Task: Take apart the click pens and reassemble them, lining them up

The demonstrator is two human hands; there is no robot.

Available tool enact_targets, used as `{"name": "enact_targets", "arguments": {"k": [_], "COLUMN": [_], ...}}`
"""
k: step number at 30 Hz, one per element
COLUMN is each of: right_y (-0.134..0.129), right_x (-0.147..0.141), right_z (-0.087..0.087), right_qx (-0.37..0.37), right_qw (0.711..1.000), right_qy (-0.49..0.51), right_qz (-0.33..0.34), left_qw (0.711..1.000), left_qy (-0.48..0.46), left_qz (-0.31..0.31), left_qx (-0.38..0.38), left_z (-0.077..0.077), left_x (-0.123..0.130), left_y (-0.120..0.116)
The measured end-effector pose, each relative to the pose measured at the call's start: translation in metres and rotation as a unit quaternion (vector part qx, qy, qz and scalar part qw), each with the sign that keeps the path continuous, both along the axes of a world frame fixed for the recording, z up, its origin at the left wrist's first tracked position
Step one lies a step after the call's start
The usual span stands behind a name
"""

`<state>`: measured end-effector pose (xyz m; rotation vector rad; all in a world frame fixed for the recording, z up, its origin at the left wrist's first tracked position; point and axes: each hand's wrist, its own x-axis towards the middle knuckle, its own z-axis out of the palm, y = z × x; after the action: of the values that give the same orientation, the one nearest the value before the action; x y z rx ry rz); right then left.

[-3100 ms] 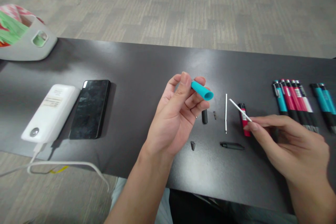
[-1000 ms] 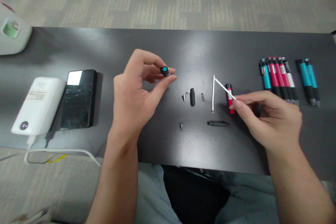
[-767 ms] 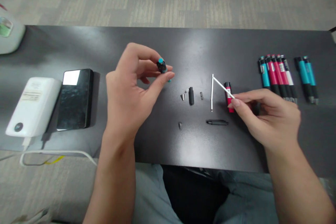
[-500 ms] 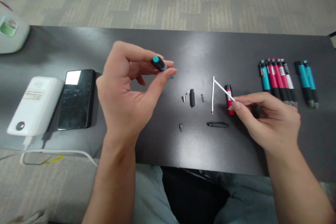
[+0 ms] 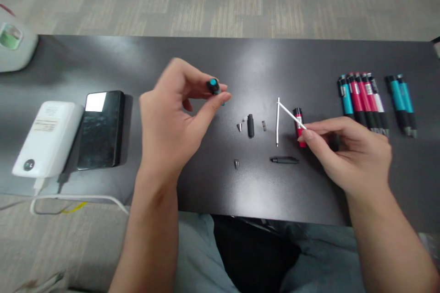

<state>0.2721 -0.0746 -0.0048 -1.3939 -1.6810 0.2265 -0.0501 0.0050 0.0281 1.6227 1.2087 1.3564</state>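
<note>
Between thumb and fingers, my left hand [image 5: 175, 119] pinches a pen barrel [image 5: 213, 86] with a teal button end, raised above the table and seen nearly end-on. My right hand [image 5: 350, 151] is closed on the lower end of a thin white pen refill [image 5: 292, 115]. A second white refill [image 5: 277, 123] lies on the table by the tip of the held one. A red pen barrel [image 5: 298, 123] rests partly behind my right fingertips. Left of these lie a black grip sleeve [image 5: 250, 126], a small spring [image 5: 264, 126] and two metal tip cones, one [image 5: 239, 127] above the other [image 5: 236, 164]. A black pen piece [image 5: 284, 160] lies nearer me.
Several red, teal and white pens [image 5: 364, 100] lie side by side at the right, with two teal pens [image 5: 404, 100] beyond. A white power bank [image 5: 48, 139] with a cable and a black device [image 5: 101, 130] are at the left. The dark table [image 5: 220, 183] ends near my lap.
My left hand has shifted slightly right and turned, so the pen barrel points more toward me. My right hand keeps its hold on the refill, almost unmoved.
</note>
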Motion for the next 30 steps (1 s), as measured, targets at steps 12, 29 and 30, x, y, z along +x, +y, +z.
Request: {"name": "enact_targets", "arguments": {"k": [12,29,30], "right_y": [-0.001,-0.005,-0.004], "right_x": [0.000,0.006,0.006], "right_z": [0.000,0.003,0.002], "right_qx": [-0.003,-0.052,-0.047], "right_qw": [1.000,0.998,0.998], "right_qy": [-0.004,-0.034,-0.038], "right_qz": [0.004,-0.006,-0.005], "left_qw": [0.985,0.903,0.895], "left_qy": [-0.130,-0.388,-0.404], "left_qz": [0.025,-0.027,-0.044], "left_qx": [-0.108,-0.180,-0.186], "left_z": [0.046,0.041,0.046], "left_x": [0.037,0.021,0.022], "left_y": [0.003,-0.010,-0.012]}}
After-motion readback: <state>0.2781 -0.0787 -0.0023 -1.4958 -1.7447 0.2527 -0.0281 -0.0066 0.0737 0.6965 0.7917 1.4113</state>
